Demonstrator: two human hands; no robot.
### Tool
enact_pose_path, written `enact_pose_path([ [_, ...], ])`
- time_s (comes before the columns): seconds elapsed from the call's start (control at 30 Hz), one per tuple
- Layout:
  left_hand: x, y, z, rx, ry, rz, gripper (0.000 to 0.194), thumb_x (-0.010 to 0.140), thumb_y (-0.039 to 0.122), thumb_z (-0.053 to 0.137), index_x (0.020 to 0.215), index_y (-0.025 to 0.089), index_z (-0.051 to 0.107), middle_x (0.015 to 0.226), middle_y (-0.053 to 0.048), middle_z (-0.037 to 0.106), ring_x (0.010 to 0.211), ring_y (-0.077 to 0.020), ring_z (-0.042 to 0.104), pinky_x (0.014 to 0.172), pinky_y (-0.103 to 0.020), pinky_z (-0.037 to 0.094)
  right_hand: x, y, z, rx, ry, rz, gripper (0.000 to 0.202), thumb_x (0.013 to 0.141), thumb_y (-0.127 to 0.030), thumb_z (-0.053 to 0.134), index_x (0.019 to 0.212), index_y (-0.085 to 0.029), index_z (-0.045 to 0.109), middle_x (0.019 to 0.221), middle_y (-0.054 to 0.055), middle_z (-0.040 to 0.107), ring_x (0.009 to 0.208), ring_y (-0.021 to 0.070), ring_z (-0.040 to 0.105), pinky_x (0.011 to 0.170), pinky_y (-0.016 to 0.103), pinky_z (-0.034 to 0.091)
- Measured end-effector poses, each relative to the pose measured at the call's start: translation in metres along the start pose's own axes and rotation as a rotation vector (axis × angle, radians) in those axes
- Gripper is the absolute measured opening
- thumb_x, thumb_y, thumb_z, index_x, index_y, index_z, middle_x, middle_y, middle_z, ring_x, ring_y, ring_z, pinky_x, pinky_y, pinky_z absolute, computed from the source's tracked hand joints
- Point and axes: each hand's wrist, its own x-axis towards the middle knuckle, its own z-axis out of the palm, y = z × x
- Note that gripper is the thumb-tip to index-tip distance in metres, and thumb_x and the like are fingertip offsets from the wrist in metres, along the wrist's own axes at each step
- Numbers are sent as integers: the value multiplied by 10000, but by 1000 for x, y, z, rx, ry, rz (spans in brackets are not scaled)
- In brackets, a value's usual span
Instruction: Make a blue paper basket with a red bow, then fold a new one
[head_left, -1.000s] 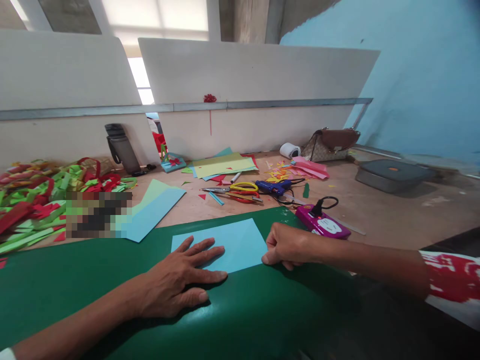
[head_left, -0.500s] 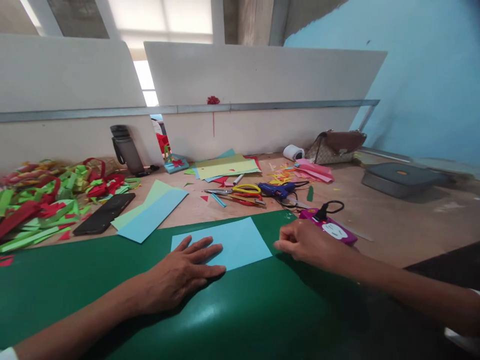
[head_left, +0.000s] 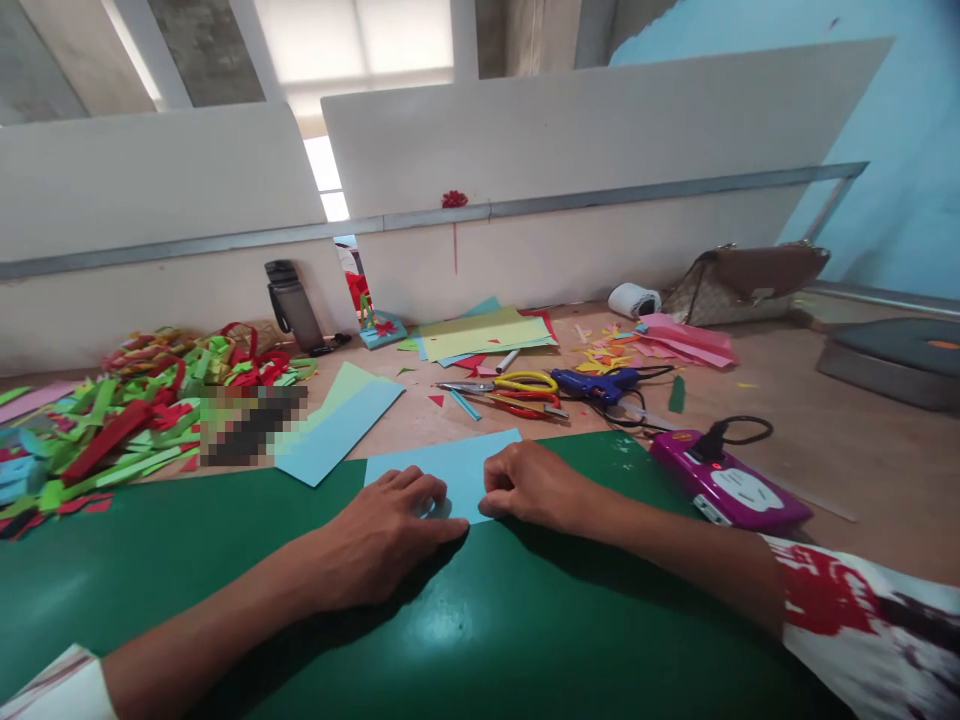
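Note:
A light blue sheet of paper [head_left: 442, 462] lies flat on the green mat [head_left: 450, 620] in front of me. My left hand [head_left: 401, 530] rests over its lower left part, fingers bent and thumb stretched apart toward the right. Opposite it, my right hand [head_left: 521, 485] is closed, its curled fingers and thumb pressed down on the right part of the sheet near the lower edge. Nothing shows between those fingers. The sheet's lower right corner is hidden by the right hand.
Beyond the mat lie scissors [head_left: 525, 385], a blue glue gun [head_left: 596, 382] and layered green and blue paper [head_left: 345, 425]. A purple power strip [head_left: 727, 485] stands to the right. Paper scraps [head_left: 142, 420] are heaped at the left, near a dark bottle [head_left: 294, 310].
My right hand has moved left from beside the sheet onto its right part. The left hand's spread fingers have drawn in and bent. The camera view has shifted slightly.

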Motion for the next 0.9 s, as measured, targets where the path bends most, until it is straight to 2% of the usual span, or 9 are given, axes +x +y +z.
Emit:
enact_pose_path([
  [0.17,9,6,-6,17,-23,21,320,935,274,409,1233,320,518,954,-65,495,818,-208,472,723,-339,386,0,4,1,31,-4,14,85,682,-206,623,621,-149,635,531,-39,503,532,87,429,491,206,252],
  [0.37,13,-6,1,-37,-1,45,299,939,256,432,1205,318,553,958,-50,499,810,-184,473,749,-328,367,0,5,2,59,3,27,94,675,-208,637,606,-152,606,519,-54,479,515,75,410,482,203,238],
  [0.9,-22,-20,3,-144,86,45,256,932,238,440,1077,234,651,1043,-92,532,882,-210,474,804,-362,384,2,15,7,83,-1,3,149,692,-268,615,598,-163,565,531,-52,491,514,80,426,470,206,260],
])
